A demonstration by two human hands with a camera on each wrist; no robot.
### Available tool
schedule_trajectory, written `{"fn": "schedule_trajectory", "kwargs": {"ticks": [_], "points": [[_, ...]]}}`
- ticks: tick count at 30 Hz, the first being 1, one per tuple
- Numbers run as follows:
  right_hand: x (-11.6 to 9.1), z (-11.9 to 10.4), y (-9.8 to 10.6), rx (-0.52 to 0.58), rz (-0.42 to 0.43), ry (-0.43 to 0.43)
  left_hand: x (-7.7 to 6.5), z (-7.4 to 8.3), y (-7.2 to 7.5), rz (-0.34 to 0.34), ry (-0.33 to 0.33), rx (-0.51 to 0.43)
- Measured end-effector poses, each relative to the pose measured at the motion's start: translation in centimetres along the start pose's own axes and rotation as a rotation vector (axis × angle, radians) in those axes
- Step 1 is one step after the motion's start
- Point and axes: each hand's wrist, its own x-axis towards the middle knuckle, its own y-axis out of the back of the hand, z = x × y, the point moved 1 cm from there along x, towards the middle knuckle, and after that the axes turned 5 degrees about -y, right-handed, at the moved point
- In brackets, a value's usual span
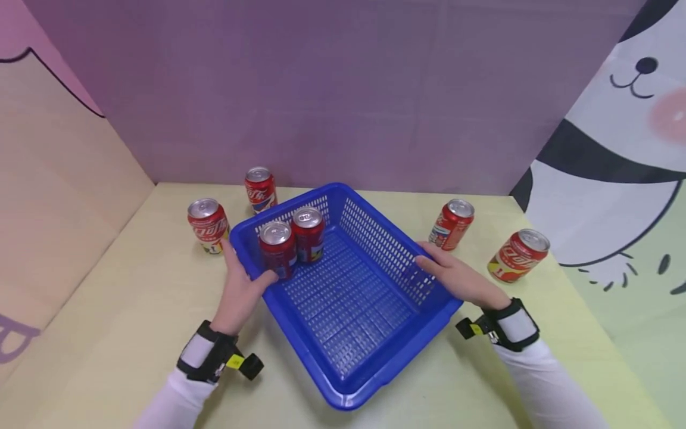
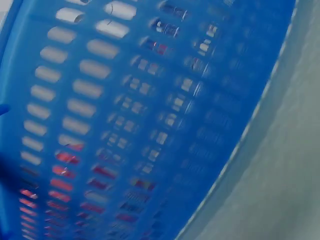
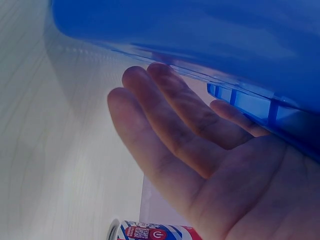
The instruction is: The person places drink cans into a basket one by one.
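Note:
A blue plastic basket [image 1: 364, 387] with slotted walls sits at an angle between my two hands. At its left corner, my left hand [image 1: 240, 295] grips the rim, thumb over the edge beside the cans. On the right side my right hand [image 1: 468, 281] holds the rim, with its other fingers [image 3: 165, 135] stretched out beneath the basket's edge in the right wrist view. Inside, two red soda cans stand together in the left corner, a front can [image 1: 278, 253] and a rear can [image 1: 309, 238]. The slotted wall [image 2: 95, 100] fills much of the left wrist view, red showing through.
Outside the basket, a left can [image 1: 208, 226] stands near my left fingertips and a back can [image 1: 261, 190] behind the rim. To the right are a can [image 1: 451, 225] near my right hand and a farther can [image 1: 518, 256]. A purple partition [image 1: 343, 107] borders the pale table [image 1: 107, 333].

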Motion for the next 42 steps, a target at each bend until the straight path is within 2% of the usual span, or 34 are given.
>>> {"fn": "schedule_trajectory", "kwargs": {"ticks": [3,6,14,19,25,29,31,34,36,38,40,42], "points": [[-0.2,-0.1,0.2,-0.008,0.007,0.004,-0.1,-0.3,-0.3,0.02,0.022,-0.057],[-0.1,-0.2,0.2,0.007,0.005,0.005,-0.3,-0.5,-0.3,0.017,0.015,-0.086],[0.2,-0.4,-0.3,0.026,-0.01,-0.001,-0.5,-1.0,0.3,0.014,-0.069,-0.085],[0.5,-0.8,-0.6,0.027,-0.013,0.003,-0.6,-0.9,1.0,0.01,-0.081,-0.069],[0.7,-1.1,-0.8,-0.012,0.015,0.044,-0.5,-1.0,1.5,0.007,-0.108,-0.078],[0.8,-1.3,-0.3,-0.088,0.081,0.1,-0.5,-1.1,1.5,0.021,-0.109,-0.08],[0.4,-1.5,0.4,-0.122,0.14,0.122,-0.5,-1.1,1.4,0.024,-0.1,-0.087],[-0.8,-1.7,2.6,-0.221,0.284,0.145,-0.6,-1.3,1.0,0.018,-0.08,-0.097],[-1.7,-1.7,4.8,-0.331,0.412,0.134,-0.5,-1.3,0.8,0.007,-0.072,-0.099],[-2.4,-1.2,7.4,-0.466,0.521,0.082,-0.4,-1.2,0.6,-0.001,-0.074,-0.101],[-2.6,0.0,10.0,-0.585,0.56,0.012,-0.3,-1.2,0.4,-0.005,-0.084,-0.104],[-2.4,1.8,12.1,-0.667,0.514,-0.071,-0.3,-1.1,0.4,-0.006,-0.09,-0.106]]}}
